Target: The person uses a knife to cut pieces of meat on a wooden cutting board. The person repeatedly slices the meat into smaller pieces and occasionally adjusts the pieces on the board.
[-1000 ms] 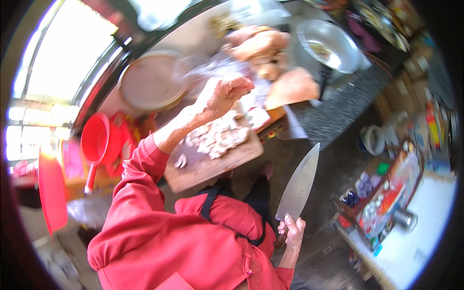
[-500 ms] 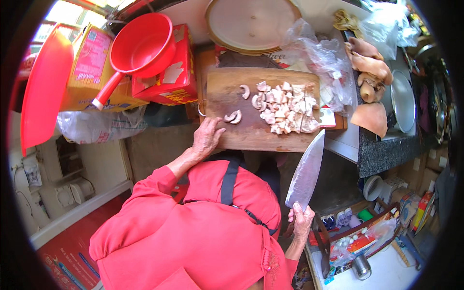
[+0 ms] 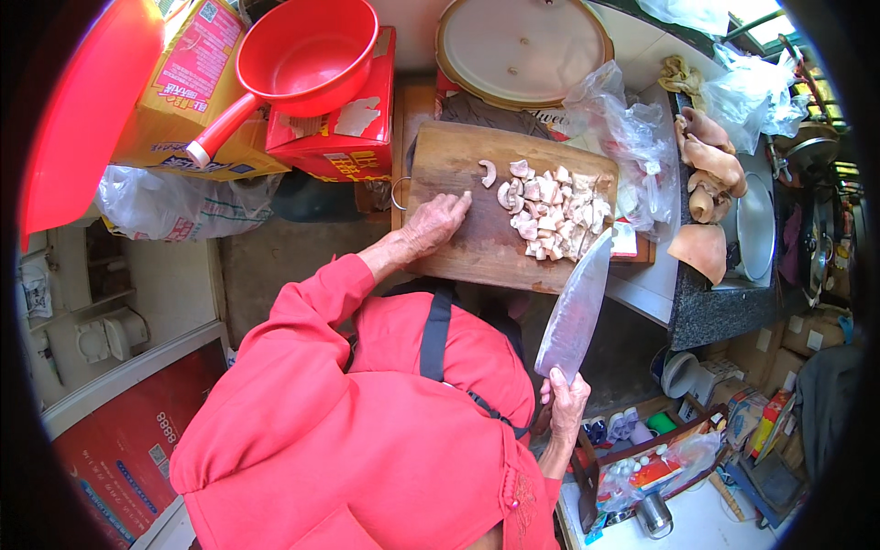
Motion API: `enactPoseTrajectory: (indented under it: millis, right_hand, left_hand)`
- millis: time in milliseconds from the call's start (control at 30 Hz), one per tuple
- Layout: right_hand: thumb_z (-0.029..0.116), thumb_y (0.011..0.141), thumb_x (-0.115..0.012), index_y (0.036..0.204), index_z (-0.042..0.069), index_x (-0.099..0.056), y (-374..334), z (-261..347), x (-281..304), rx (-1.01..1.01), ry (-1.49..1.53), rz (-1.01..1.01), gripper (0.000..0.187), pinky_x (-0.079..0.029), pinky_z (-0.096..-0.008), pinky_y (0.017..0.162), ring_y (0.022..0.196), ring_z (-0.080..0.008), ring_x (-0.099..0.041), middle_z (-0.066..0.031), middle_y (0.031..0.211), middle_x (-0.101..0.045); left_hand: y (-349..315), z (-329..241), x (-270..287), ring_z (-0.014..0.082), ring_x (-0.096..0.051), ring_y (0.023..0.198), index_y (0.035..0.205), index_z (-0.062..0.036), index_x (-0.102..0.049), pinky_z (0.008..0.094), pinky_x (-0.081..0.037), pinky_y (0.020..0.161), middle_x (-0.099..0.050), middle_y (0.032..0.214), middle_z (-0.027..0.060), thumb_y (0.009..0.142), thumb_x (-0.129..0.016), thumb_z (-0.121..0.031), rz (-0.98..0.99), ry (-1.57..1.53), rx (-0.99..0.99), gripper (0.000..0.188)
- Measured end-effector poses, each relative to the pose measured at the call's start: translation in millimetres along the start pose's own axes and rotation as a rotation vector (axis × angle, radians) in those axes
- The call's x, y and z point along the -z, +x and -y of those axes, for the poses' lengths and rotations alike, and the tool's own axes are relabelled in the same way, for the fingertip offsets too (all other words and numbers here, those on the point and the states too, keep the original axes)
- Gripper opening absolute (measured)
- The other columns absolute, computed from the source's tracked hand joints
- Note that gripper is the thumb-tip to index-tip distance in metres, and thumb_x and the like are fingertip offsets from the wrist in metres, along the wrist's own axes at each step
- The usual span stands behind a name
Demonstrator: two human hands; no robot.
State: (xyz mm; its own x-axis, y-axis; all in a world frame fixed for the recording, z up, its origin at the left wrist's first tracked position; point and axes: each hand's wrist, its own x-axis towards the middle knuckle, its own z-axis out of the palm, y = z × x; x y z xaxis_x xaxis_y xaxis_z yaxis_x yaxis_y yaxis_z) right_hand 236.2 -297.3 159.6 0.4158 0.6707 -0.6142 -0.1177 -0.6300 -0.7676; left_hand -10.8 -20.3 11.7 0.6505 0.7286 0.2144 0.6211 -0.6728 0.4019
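My right hand (image 3: 568,403) grips a broad kitchen knife (image 3: 576,307) by its handle. The blade points up and away, its tip by the near right corner of the wooden cutting board (image 3: 458,257). My left hand (image 3: 437,223) rests palm down on the left part of the board, fingers bent and close together; whatever lies under them is hidden. A pile of pale diced meat (image 3: 555,211) covers the board's right half. One curved meat slice (image 3: 488,171) lies apart, beyond my left fingertips.
Left of the board, a red dipper (image 3: 307,55) sits on a red box (image 3: 341,151). A round lid (image 3: 522,46) leans behind. Crumpled plastic bags (image 3: 632,151) flank the board's right. Bigger meat pieces (image 3: 710,170) and a metal basin (image 3: 754,229) occupy the right counter.
My left hand has moved right and farther onto the board, over where two meat slices lay; those slices no longer show. The view has shifted. My right hand still holds the knife, tip up.
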Motion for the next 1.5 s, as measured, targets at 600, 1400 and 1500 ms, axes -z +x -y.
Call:
enactPoseTrajectory:
  millis: [600,1400,1500]
  right_hand:
    - [0.022,0.089,-0.06,0.083,0.0,-0.06,5.4,-3.0,-7.0,-0.017,-0.015,0.02,0.023,-0.04,-0.023,0.048,0.05,-0.0086,-0.05,-0.0037,0.063,-0.058]
    - [0.021,0.089,-0.06,0.084,-0.001,-0.06,12.0,-6.0,-10.8,-0.048,0.017,0.042,0.023,-0.04,-0.023,0.049,0.051,-0.0082,-0.05,-0.0034,0.064,-0.058]
    - [0.021,0.089,-0.06,0.084,0.0,-0.06,10.5,-5.9,-10.7,-0.037,0.025,0.051,0.022,-0.04,-0.0228,0.049,0.052,-0.0079,-0.05,-0.0031,0.065,-0.058]
  left_hand:
    - [-4.4,-22.7,19.6,0.0088,-0.061,0.071,0.108,-0.0012,-0.06,0.0218,-0.051,0.063,-0.065,0.088,0.0017,0.098,-0.049,-0.028,0.22,-2.09,1.065,0.03]
    - [1.2,-26.9,7.0,0.0106,-0.058,0.07,0.124,0.0065,-0.046,0.0232,-0.056,0.062,-0.056,0.079,0.0044,0.101,-0.041,-0.027,0.109,-2.533,1.243,0.041]
    - [-0.6,-26.7,5.9,0.012,-0.058,0.07,0.125,0.0058,-0.045,0.0238,-0.056,0.061,-0.055,0.08,0.0048,0.101,-0.041,-0.024,0.119,-2.583,1.224,0.038]
